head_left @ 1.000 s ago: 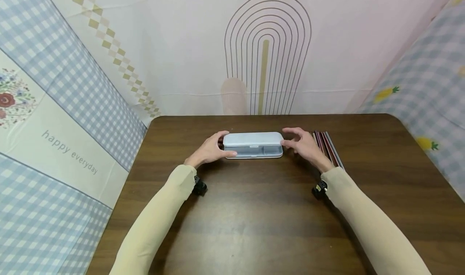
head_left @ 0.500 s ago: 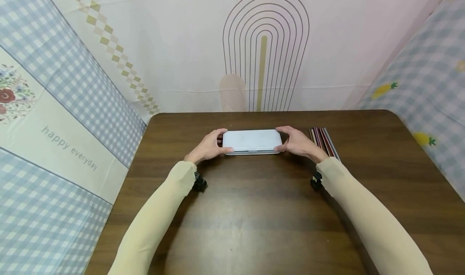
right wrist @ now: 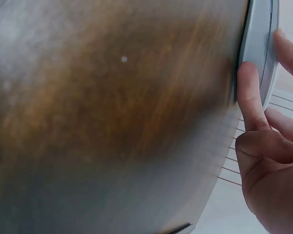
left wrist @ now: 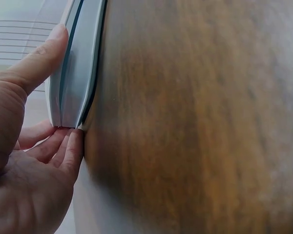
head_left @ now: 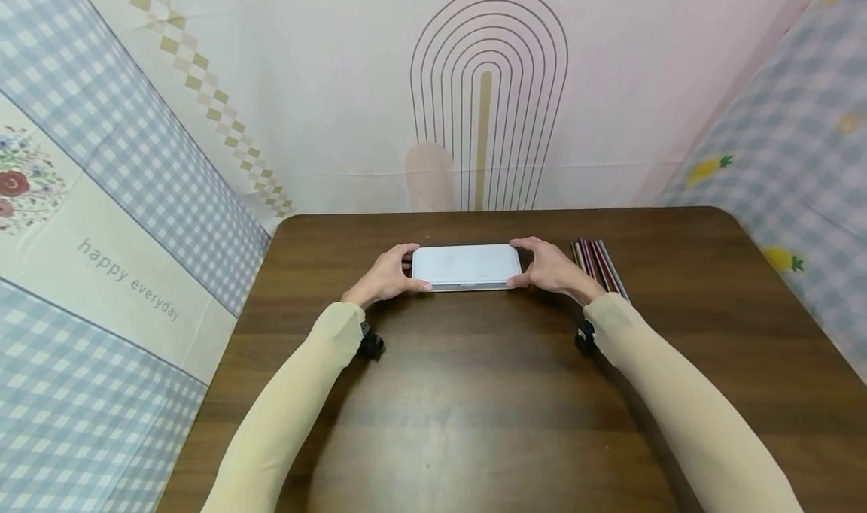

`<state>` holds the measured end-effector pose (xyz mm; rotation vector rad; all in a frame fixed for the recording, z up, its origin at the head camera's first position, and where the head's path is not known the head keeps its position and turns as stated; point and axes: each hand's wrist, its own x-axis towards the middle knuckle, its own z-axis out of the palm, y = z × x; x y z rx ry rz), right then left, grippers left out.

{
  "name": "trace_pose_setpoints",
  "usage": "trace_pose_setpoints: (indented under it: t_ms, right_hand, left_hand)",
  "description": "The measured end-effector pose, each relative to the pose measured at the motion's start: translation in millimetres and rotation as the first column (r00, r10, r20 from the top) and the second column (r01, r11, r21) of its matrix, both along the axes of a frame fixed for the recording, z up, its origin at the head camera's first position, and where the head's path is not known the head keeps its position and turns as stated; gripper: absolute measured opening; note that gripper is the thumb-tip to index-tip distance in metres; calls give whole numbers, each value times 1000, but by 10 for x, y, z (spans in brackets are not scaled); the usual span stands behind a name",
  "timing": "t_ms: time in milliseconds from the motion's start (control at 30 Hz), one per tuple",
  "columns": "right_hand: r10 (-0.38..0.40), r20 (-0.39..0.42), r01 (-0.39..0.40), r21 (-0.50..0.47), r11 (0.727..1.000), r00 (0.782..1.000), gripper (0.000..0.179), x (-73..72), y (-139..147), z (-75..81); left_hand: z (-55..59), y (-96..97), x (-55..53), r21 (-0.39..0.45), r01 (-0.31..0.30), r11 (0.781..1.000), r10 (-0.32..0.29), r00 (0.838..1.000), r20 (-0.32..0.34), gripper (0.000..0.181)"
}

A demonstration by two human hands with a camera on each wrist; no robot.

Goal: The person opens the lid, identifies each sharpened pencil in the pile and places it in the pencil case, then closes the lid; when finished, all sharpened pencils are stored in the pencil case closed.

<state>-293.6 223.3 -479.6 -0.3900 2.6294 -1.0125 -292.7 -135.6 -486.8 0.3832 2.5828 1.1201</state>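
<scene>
A white pencil case [head_left: 466, 263] lies lengthwise near the far side of the table, its lid lowered over the base. In the left wrist view, a thin dark seam runs between lid and base of the case [left wrist: 79, 73]. My left hand [head_left: 386, 276] grips the left end, thumb at the front edge and fingers round the end and back. At the right end my right hand [head_left: 552, 268] holds the case, its thumb at the front corner and forefinger at the back corner. The inside of the case is hidden.
Several slim coloured pencils [head_left: 601, 263] lie side by side just right of my right hand, partly covered by the wrist. The brown wooden table [head_left: 447, 408] meets a patterned white cloth [head_left: 339, 84] along its far edge.
A second ago the lid stood partly raised, with grey compartments showing; it has come down over them. My right hand has moved left and taken hold of the case's right end.
</scene>
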Motion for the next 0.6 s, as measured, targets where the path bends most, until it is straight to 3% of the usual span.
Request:
trace_pose_setpoints:
  t_ms: [600]
  right_hand:
    - [14,-38,-13,43,999,999,91,57,2,-6]
  left_hand:
    - [21,93,18,-61,-6,998,5,1000,-23,103]
